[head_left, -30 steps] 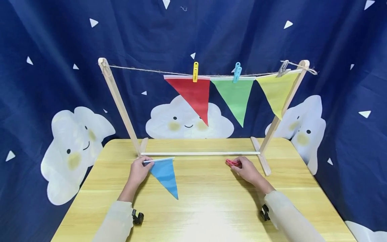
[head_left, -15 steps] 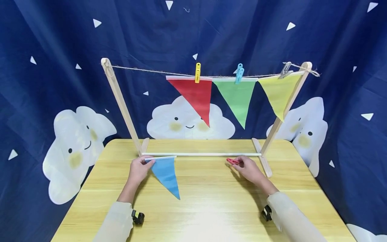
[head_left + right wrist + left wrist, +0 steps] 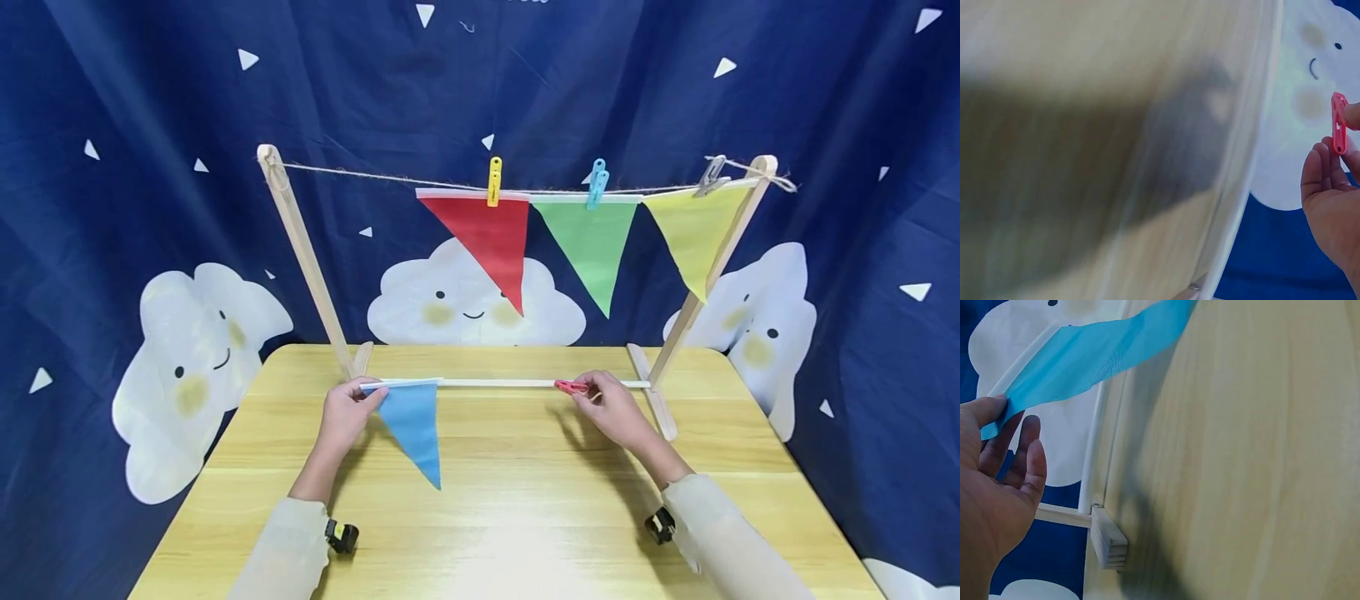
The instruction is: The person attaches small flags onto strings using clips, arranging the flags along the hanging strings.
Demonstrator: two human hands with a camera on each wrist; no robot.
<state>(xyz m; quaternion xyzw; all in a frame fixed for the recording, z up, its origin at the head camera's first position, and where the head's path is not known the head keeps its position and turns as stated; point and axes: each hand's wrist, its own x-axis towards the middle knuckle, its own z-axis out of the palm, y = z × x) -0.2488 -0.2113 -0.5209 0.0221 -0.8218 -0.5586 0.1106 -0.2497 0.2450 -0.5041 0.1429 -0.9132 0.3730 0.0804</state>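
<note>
My left hand [image 3: 347,414] pinches the top left corner of a blue triangular flag [image 3: 414,427], lifted just off the wooden table [image 3: 480,533]; the left wrist view shows the thumb on the blue flag [image 3: 1091,359]. My right hand [image 3: 611,408] pinches a red clothespin [image 3: 572,387], seen again as the red clothespin [image 3: 1339,130] between fingertips. Both hands hover in front of the wooden rack's lower white rod [image 3: 502,383]. Above, a twine line [image 3: 375,177] carries a red flag [image 3: 487,237], a green flag [image 3: 592,246] and a yellow flag [image 3: 693,233], each clipped with a pin.
The rack's slanted wooden posts [image 3: 303,250] stand at the table's back corners, with wooden feet [image 3: 652,400] on the tabletop. A dark blue cloud-print curtain [image 3: 150,208] hangs behind. The left stretch of twine holds nothing.
Both hands have risen slightly from the tabletop, lifting the blue flag and the red clothespin up to the level of the lower rod.
</note>
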